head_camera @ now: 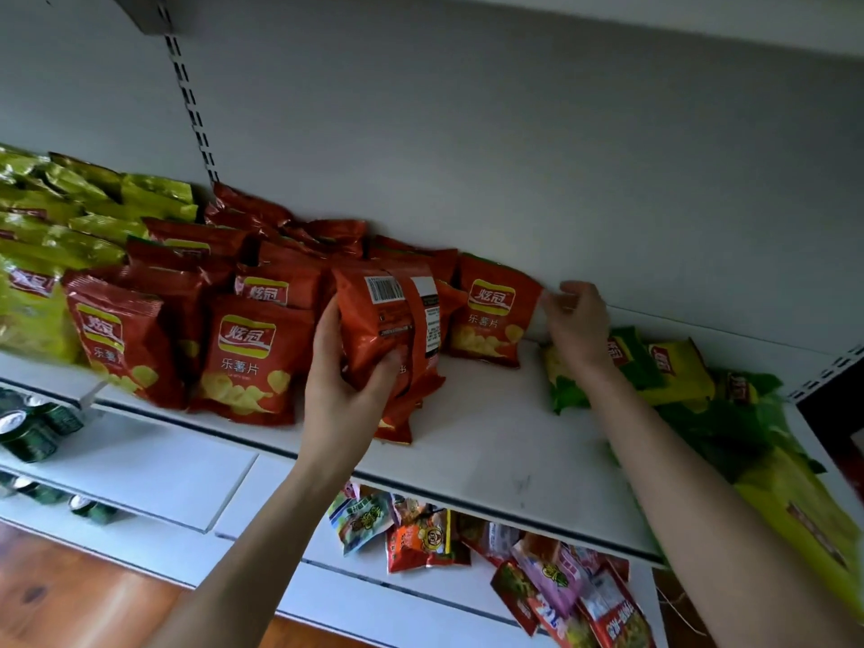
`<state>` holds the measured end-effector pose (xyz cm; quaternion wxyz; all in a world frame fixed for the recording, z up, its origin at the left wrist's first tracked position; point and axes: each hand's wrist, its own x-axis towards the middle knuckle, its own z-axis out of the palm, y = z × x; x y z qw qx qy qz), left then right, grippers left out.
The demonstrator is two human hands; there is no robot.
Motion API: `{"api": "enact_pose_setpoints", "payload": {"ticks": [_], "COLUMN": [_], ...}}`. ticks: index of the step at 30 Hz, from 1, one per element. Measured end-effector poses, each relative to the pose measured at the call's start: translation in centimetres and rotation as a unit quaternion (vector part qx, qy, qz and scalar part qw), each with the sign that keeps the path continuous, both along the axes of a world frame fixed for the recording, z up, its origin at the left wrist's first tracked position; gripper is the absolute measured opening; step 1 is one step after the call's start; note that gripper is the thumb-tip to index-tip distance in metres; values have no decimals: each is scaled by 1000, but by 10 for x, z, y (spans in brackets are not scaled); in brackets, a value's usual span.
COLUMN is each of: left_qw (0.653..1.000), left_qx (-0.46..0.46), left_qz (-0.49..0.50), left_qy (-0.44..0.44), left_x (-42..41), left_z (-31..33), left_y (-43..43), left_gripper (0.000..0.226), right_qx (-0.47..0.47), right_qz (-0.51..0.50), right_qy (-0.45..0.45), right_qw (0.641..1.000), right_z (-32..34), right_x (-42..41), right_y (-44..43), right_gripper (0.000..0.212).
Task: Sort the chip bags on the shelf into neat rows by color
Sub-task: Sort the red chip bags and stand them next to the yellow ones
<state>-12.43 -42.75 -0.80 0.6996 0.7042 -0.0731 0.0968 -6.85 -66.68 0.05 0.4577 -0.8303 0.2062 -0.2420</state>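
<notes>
One red bag (383, 320), barcode side out, is clasped in the left hand (343, 385) at the right end of the red rows (252, 353) on the shelf (491, 456), seemingly to be stood in line. The right hand (577, 325) reaches the edge of the far upright bag (493, 320), probably steadying it; whether its fingers pinch it cannot be told.

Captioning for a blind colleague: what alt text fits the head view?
A person's left hand grips a red chip bag, barcode side out, at a white shelf, while the right hand reaches the edge of another upright red bag. Rows of red bags and yellow-green bags stand further left; green and yellow bags lie heaped at right.
</notes>
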Motion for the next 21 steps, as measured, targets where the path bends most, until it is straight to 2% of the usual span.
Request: {"api": "enact_pose_setpoints", "payload": {"ticks": [3,6,8,11,12,14,17,19,21], "left_qw": [997,981,964,944,945,964,989,990,977], "left_qx": [61,159,209,239,231,182,102,14,-59], "left_qz": [-36,-58,-80,-144,-155,-145,-94,-139,-193], "left_qy": [-42,-92,-146,-177,-172,-129,-60,7,71], "left_x": [0,-3,-4,-10,-14,-22,-22,-19,-19], "left_z": [-2,-6,-11,-15,-14,-11,-6,-2,-1], "left_y": [-17,-37,-45,-49,-48,-44,-36,-32,-32], "left_gripper": [64,57,58,63,61,53,58,65,59], "right_qx": [85,86,42,-8,9,110,254,287,306], "right_qz": [99,212,206,145,132,117,127,141,156], "right_qy": [-56,5,33,5,-2,0,1,2,-2], "right_qw": [990,973,977,989,991,987,959,947,939], "right_z": [34,64,67,61,60,62,66,65,63], "right_x": [-32,-57,-66,-74,-77,-84,-90,-93,-94], "right_y": [22,48,57,52,47,36,24,21,21], "right_gripper": [23,39,49,40,35,30,29,30,31]}}
